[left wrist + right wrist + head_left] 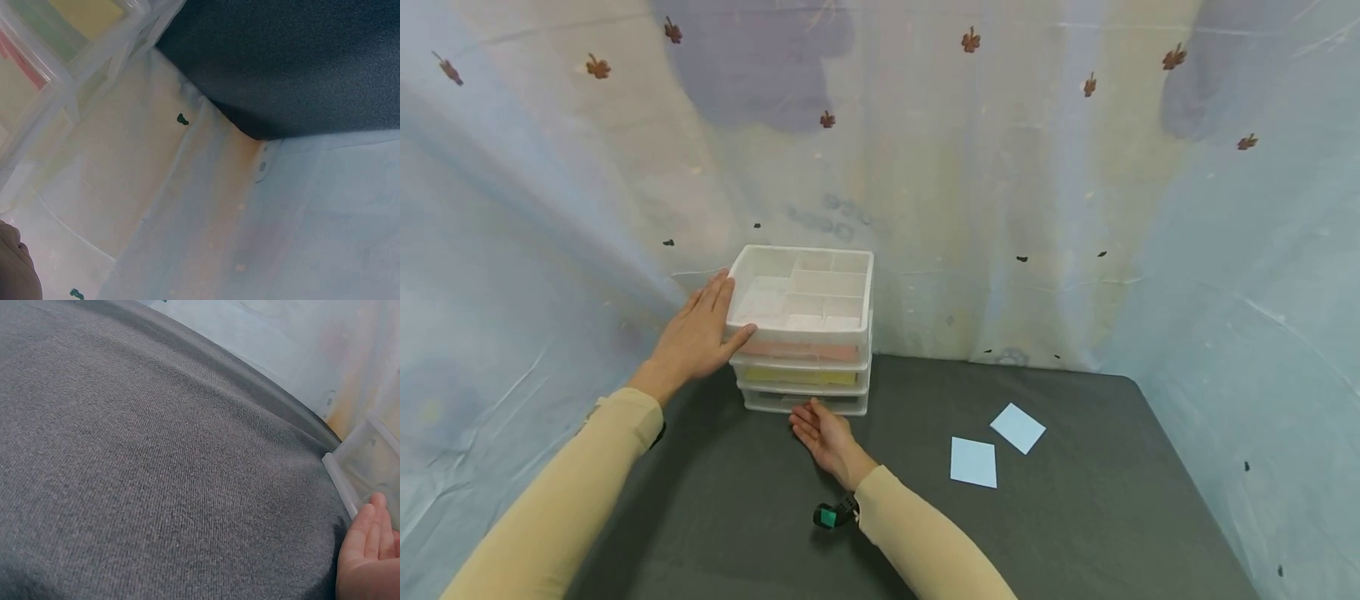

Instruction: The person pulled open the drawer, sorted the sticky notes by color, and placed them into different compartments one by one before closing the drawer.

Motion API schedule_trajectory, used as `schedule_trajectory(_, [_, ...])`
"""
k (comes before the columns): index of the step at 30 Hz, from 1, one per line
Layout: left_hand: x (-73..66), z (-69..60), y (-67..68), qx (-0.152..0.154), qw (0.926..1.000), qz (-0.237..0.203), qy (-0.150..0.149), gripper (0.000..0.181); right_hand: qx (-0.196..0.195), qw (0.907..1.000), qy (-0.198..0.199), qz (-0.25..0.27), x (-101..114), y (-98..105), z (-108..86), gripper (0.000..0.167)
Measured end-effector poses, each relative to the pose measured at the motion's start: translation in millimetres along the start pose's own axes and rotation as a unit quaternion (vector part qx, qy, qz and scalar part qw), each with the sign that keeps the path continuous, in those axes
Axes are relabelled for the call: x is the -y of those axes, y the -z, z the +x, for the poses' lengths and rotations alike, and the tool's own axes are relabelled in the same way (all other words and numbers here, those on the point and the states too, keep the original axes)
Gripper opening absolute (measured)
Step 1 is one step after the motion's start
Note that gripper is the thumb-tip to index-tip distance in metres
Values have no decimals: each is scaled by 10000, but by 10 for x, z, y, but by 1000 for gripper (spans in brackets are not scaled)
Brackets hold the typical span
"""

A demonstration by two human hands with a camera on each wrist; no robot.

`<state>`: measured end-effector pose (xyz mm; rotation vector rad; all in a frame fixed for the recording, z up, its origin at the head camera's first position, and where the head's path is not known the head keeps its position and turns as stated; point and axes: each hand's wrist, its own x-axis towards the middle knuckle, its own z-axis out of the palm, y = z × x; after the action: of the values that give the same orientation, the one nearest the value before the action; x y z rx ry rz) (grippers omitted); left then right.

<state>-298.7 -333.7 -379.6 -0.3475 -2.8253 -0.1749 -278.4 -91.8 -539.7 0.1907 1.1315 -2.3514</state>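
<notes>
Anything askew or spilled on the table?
Minor: the farther blue square sits rotated against the nearer blue square, both loose right of the drawer unit. No spill or damage visible.

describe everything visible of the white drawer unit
The drawer unit, white, translucent and plastic-looking, stands upright on the table near the backdrop. A compartmented tray tops three drawers, apparently closed; pink shows in the upper one, yellow in the middle. The left grip rests against the unit's left side; the right grip is at the bottom drawer.
</notes>
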Motion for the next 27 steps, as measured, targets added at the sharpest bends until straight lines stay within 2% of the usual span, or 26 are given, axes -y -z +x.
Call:
schedule_trajectory(21, [-12, 22, 8, 20, 10000, 70, -32, 95, 45, 10000, 45, 8, 5, 38, 46, 46])
schedule_trajectory(27, [13, 15, -10, 4, 10000, 60, -18, 95, 116, 9999, -99, 41, -28, 48, 8, 44])
